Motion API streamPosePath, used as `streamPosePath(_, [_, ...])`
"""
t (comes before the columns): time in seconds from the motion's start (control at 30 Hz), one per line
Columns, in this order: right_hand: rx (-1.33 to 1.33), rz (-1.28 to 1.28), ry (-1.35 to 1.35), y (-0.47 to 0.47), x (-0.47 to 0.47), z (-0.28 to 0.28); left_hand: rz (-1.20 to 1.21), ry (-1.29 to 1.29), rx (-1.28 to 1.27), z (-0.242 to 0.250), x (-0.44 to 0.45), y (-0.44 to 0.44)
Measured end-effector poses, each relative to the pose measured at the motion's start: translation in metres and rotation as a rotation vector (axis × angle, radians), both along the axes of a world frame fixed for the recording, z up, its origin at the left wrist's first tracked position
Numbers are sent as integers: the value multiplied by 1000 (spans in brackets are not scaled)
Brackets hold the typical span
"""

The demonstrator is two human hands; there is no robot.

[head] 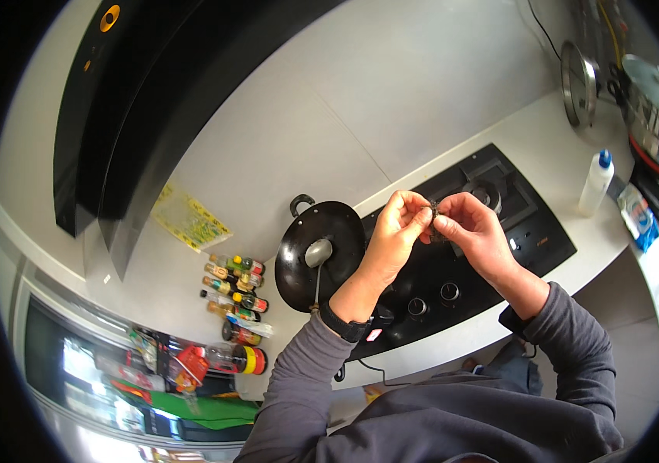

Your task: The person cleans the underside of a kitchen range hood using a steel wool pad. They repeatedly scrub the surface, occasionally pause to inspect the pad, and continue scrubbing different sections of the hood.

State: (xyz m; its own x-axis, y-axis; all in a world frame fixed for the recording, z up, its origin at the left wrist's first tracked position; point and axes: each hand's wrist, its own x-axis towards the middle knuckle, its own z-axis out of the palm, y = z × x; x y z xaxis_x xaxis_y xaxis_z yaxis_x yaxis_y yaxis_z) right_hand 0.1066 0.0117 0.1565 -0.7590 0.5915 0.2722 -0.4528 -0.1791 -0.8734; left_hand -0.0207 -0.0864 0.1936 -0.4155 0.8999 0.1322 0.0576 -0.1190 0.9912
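My left hand and my right hand meet above the black gas cooktop. Between the fingertips of both hands is a small, dark, wiry-looking clump; the fingers cover much of it, and its exact kind cannot be told. To the left of my left hand, a black wok sits at the cooktop's left side. A metal ladle lies in the wok, its bowl on the wok's inner surface and its handle pointing towards me.
Several sauce bottles stand along the counter at left. On the right are a white bottle with a blue cap, a blue-and-white packet, a glass pot lid and a steel pot. A black range hood hangs at upper left.
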Motion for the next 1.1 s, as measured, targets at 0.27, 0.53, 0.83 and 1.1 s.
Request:
streamPosePath(0.27, [203, 190, -187, 20, -35, 66, 197, -83, 142, 13, -11, -12])
streamPosePath(0.53, [964, -239, -210, 121, -91, 153, 97, -189, 148, -30, -27, 9])
streamPosePath(0.83, [1997, -900, 0, 233, -163, 244, 97, -167, 166, -41, -34, 101])
streamPosePath(1.1, [2462, -1282, 372, 283, -200, 318, 167, 21, 428, 7, -54, 167])
